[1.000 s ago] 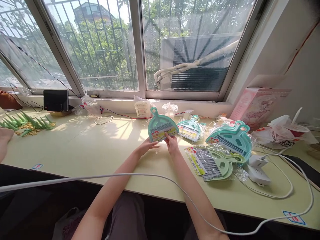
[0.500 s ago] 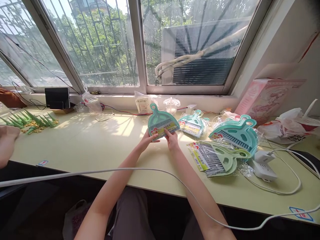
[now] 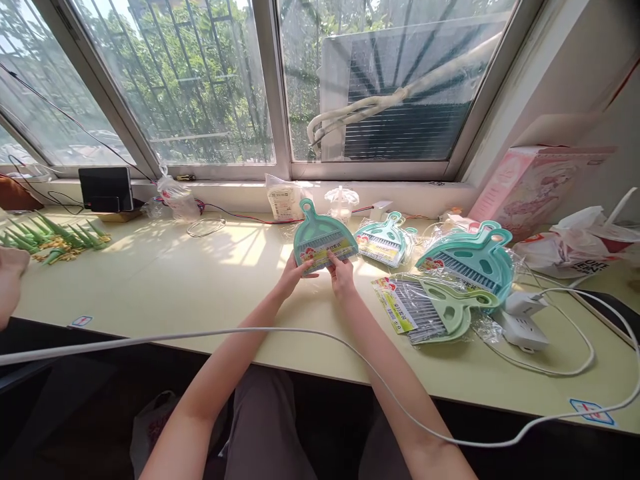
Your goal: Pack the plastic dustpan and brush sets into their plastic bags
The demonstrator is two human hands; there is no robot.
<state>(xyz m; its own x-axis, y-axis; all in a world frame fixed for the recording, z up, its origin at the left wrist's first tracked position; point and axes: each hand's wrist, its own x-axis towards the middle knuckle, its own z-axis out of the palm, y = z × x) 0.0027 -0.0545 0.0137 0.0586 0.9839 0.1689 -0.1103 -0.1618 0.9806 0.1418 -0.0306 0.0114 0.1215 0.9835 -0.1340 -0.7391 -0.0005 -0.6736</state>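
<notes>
A wide barred window (image 3: 200, 87) backs a pale green table (image 3: 175, 287). Above it, the left hand (image 3: 293, 272) and right hand (image 3: 341, 275) pinch the lower edge of a teal mini dustpan set (image 3: 323, 235), handle up, barely moved since a second ago.

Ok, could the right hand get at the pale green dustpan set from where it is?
Probably yes. The right hand grips the teal dustpan together with the left hand, so it must let go first. The green set lies to its right on the table, nothing between.
</notes>
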